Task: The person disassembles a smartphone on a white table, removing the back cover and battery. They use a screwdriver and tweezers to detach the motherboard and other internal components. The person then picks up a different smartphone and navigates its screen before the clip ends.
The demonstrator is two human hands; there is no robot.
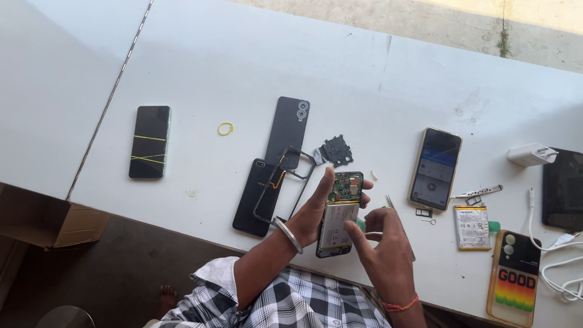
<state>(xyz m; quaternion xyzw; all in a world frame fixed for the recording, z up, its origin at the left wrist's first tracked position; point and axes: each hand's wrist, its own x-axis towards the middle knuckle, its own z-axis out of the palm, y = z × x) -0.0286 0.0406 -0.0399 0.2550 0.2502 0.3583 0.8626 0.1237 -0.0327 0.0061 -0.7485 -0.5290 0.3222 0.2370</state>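
My left hand grips an opened phone from its left side, back cover off, showing a green circuit board on top and a silver battery below. My right hand is at the phone's right edge, index finger on the battery, holding thin metal tweezers and something green. A steel bangle sits on my left wrist and an orange thread on my right.
On the white table: a black back cover, a phone frame over a dark phone, a small black bracket, a rubber-banded phone, a lit phone, loose battery, charger, white cable, colourful case. Cardboard box at left.
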